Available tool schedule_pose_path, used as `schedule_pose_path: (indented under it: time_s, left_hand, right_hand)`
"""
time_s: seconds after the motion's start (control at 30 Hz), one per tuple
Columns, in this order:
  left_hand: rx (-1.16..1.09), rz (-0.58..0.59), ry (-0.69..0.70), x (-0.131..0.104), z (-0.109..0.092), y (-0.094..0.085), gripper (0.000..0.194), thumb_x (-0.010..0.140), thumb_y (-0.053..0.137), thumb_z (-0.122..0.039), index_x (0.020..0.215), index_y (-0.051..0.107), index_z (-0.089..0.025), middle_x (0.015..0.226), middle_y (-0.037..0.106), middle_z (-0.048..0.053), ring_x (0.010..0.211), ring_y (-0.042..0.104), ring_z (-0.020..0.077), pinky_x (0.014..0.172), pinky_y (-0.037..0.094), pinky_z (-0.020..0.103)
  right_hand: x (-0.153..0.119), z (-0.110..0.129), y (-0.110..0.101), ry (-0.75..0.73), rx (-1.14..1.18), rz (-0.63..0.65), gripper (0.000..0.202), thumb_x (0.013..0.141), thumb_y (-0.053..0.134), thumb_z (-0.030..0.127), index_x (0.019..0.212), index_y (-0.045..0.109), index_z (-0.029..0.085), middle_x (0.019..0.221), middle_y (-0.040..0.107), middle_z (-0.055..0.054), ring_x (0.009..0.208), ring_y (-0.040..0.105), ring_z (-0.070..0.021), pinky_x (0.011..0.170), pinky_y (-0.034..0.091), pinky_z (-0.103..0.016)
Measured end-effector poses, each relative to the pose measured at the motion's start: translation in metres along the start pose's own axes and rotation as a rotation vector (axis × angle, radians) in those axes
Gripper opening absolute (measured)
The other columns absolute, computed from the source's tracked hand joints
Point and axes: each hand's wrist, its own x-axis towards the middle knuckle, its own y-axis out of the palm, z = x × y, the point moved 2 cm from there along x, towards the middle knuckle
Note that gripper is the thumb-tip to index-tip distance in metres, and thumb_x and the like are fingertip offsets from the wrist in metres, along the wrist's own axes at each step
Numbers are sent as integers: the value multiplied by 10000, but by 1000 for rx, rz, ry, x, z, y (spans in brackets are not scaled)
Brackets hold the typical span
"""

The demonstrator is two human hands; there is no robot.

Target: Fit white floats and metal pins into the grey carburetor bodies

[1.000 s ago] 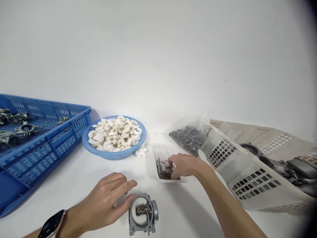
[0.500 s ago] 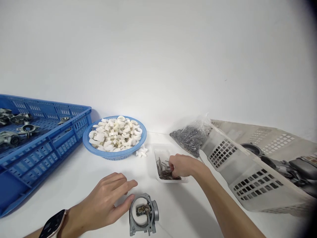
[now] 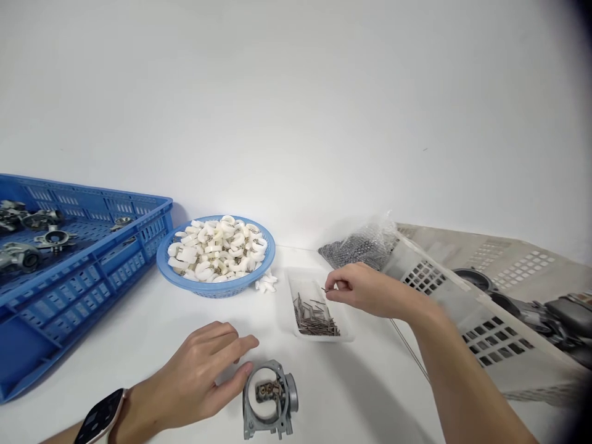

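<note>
My right hand (image 3: 365, 288) is raised just above the right edge of a small white tray (image 3: 303, 280). Thumb and forefinger pinch a thin metal pin (image 3: 325, 289), its tip showing past them. Many similar dark pins (image 3: 314, 317) lie loose in the tray's near end. Near the front stands a grey metal carburetor body (image 3: 283, 425), its round opening facing up. Inside it sit a white C-shaped float (image 3: 253, 398) and brass fittings. My left hand (image 3: 203, 370) rests open at its left, the thumb tip at its rim; whether they touch I cannot tell.
A blue round basket (image 3: 208, 288) heaped with white floats stands behind, a few white pieces beside it. At left, a blue crate (image 3: 97, 265) holds several metal bodies. At right are a clear bag of dark small parts (image 3: 356, 250) and a whitish crate (image 3: 499, 364) with carburetors.
My right hand has lifted out of the pins, moving up and to the right, with one pin now pinched in its fingertips. My left hand and the carburetor body stay in place.
</note>
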Motion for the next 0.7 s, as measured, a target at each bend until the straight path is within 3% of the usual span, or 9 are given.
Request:
schedule_pose_path:
  time_s: [0.17, 0.7]
  left_hand:
    - [1, -4, -1, 0, 1, 0, 241, 1006, 545, -156, 1245, 555, -182, 793, 639, 23, 732, 590, 193, 669, 463, 333]
    - [4, 0, -1, 0, 0, 0, 240, 1005, 547, -153, 1243, 560, -178, 794, 636, 20, 728, 594, 192, 672, 461, 329]
  right_hand:
    - [-14, 0, -10, 41, 30, -52, 273, 938, 545, 397, 729, 606, 231, 625, 349, 27, 566, 318, -141, 537, 280, -290]
    - [-14, 4, -10, 73, 6, -36, 248, 927, 554, 412, 786, 656, 235, 639, 402, 10, 578, 376, -146, 529, 282, -283]
